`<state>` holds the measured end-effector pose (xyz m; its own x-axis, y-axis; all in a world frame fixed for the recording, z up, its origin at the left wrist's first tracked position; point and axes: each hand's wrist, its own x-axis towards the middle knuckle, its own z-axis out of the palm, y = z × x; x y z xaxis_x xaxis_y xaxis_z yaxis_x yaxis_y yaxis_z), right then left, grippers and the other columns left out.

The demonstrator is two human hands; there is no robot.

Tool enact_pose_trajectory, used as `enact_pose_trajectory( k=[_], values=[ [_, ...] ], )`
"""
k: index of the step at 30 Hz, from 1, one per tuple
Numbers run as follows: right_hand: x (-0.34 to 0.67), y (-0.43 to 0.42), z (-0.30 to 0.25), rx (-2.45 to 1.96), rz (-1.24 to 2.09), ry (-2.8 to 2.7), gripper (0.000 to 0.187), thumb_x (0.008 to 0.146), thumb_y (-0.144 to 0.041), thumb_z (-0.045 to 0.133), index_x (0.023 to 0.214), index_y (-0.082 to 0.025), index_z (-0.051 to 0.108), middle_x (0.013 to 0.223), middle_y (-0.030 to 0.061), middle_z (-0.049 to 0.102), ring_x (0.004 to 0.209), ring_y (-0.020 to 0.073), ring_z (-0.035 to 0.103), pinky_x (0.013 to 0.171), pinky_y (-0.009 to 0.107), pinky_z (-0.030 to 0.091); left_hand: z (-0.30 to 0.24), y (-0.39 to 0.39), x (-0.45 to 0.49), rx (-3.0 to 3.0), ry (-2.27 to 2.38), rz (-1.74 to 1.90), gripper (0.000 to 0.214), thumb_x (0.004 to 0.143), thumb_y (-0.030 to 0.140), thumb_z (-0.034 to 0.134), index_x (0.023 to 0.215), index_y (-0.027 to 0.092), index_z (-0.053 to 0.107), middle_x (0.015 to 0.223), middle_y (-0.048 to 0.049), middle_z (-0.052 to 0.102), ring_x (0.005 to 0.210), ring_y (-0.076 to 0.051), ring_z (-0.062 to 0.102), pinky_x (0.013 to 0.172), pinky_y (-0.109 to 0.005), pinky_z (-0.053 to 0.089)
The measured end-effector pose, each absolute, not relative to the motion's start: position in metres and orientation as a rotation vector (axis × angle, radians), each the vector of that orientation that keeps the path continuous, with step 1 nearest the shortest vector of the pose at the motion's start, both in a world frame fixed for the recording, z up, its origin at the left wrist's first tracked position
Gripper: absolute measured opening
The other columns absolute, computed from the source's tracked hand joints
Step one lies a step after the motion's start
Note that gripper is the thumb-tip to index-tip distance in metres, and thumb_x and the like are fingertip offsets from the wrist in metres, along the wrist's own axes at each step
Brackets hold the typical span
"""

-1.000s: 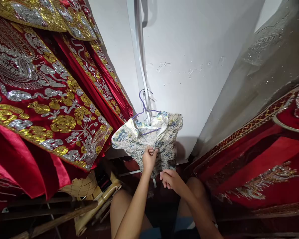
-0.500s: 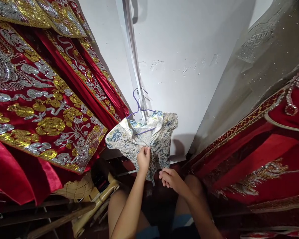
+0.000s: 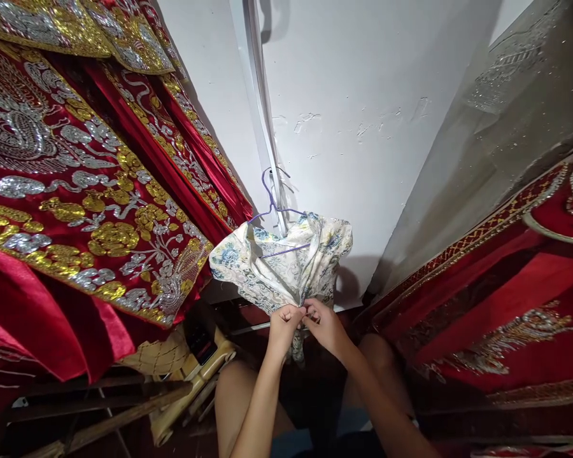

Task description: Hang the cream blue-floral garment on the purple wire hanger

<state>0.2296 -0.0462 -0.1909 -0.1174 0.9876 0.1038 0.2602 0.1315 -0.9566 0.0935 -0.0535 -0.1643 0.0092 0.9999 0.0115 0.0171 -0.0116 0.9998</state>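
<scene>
A short-sleeved floral shirt (image 3: 239, 264), white with blue and yellow print, hangs on a thin purple hanger (image 3: 270, 198). The hanger's hook is at a pale metal upright (image 3: 262, 108) against the wall. My left hand (image 3: 284, 324) pinches the shirt's front edge below the neckline. Right beside it, my right hand (image 3: 322, 323) has its fingertips closed on the same front edge, the two hands almost touching. The small spot between the fingertips is hidden. Below the hands the shirt's lower part hangs bunched.
Red cloth with gold and silver sequin embroidery (image 3: 114, 238) hangs on the left. More red beaded cloth (image 3: 487, 299) stands on the right. A bamboo chair (image 3: 191, 394) with a dark device (image 3: 203, 343) is at lower left. Behind is a white wall (image 3: 344, 140).
My right hand has moved up and left from beside the shirt to its front edge. My left hand has come lower, drawing the cloth down. The view has shifted slightly.
</scene>
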Motion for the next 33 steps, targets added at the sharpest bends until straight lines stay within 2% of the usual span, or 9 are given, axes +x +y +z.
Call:
enact_pose_trajectory(
  k=[2,4,9,13,20,25,28,30,33],
  values=[
    [0.223,-0.043,-0.190,-1.200,1.018,-1.571,0.013,0.087,-0.033,0.054,0.084,-0.021,0.057,0.067,-0.0008,0.059,0.061,0.0167,0.055,0.059,0.028,0.039,-0.159,-0.057,0.098,1.161,1.203,1.237,0.048,0.076,0.053,0.071,0.053,0.018,0.049,0.047,0.0057,0.039,0.046,-0.008,0.030,0.049,-0.022,0.024],
    [0.220,-0.042,-0.190,-1.160,0.970,-1.580,0.024,0.091,-0.035,0.050,0.070,-0.022,0.047,0.060,-0.0028,0.050,0.058,0.0154,0.049,0.057,0.027,0.036,-0.150,-0.057,0.101,1.097,1.189,1.269,0.050,0.074,0.053,0.073,0.051,0.018,0.046,0.045,0.0064,0.036,0.044,-0.007,0.027,0.047,-0.022,0.021],
    [0.221,-0.044,-0.196,-1.173,0.908,-1.629,0.026,0.093,-0.039,0.052,0.073,-0.022,0.047,0.060,-0.0042,0.046,0.054,0.0136,0.043,0.054,0.026,0.030,-0.098,-0.034,0.097,0.979,1.115,1.343,0.042,0.071,0.052,0.076,0.058,0.016,0.058,0.044,0.0077,0.034,0.042,-0.005,0.027,0.045,-0.021,0.020],
    [0.228,-0.046,-0.194,-1.177,0.931,-1.635,0.029,0.093,-0.042,0.051,0.072,-0.023,0.045,0.057,-0.0054,0.040,0.052,0.0134,0.038,0.052,0.026,0.027,-0.033,-0.003,0.090,0.934,0.977,1.475,0.039,0.058,0.045,0.086,0.063,0.011,0.067,0.043,0.0079,0.037,0.040,-0.003,0.025,0.042,-0.019,0.014],
    [0.241,-0.039,-0.189,-1.143,1.023,-1.721,0.025,0.092,-0.039,0.054,0.074,-0.022,0.051,0.060,-0.0040,0.047,0.054,0.0138,0.044,0.054,0.026,0.032,0.025,0.012,0.087,1.031,0.853,1.662,0.033,0.064,0.041,0.084,0.070,0.012,0.070,0.045,0.0076,0.039,0.041,-0.004,0.029,0.041,-0.018,0.021],
    [0.245,-0.029,-0.156,-1.065,1.026,-1.654,0.022,0.094,-0.040,0.054,0.086,-0.020,0.061,0.069,0.0025,0.062,0.060,0.0173,0.054,0.056,0.029,0.039,0.001,0.002,0.085,1.276,0.976,1.626,0.030,0.076,0.044,0.077,0.079,0.014,0.071,0.051,0.0040,0.051,0.044,-0.006,0.035,0.043,-0.019,0.025],
    [0.243,-0.018,-0.105,-0.996,0.902,-1.558,0.027,0.097,-0.041,0.051,0.114,-0.021,0.060,0.073,0.0030,0.066,0.060,0.0180,0.055,0.056,0.030,0.042,-0.013,-0.002,0.086,1.363,0.991,1.587,0.030,0.081,0.046,0.072,0.083,0.016,0.069,0.055,0.0025,0.055,0.047,-0.008,0.040,0.046,-0.020,0.028],
    [0.240,-0.008,-0.068,-0.910,0.808,-1.548,0.041,0.098,-0.039,0.051,0.136,-0.022,0.050,0.079,0.0021,0.068,0.064,0.0178,0.057,0.060,0.030,0.045,-0.016,-0.004,0.087,1.388,0.999,1.575,0.029,0.082,0.045,0.071,0.083,0.016,0.068,0.057,0.0021,0.055,0.050,-0.010,0.044,0.049,-0.021,0.031],
    [0.236,0.011,-0.028,-0.855,0.700,-1.676,0.035,0.096,-0.035,0.052,0.129,-0.025,0.059,0.077,-0.0008,0.065,0.060,0.0141,0.053,0.057,0.026,0.041,-0.013,-0.007,0.090,1.427,1.010,1.594,0.026,0.084,0.042,0.069,0.081,0.016,0.066,0.058,0.0019,0.056,0.053,-0.010,0.048,0.053,-0.021,0.034]
  ],
)
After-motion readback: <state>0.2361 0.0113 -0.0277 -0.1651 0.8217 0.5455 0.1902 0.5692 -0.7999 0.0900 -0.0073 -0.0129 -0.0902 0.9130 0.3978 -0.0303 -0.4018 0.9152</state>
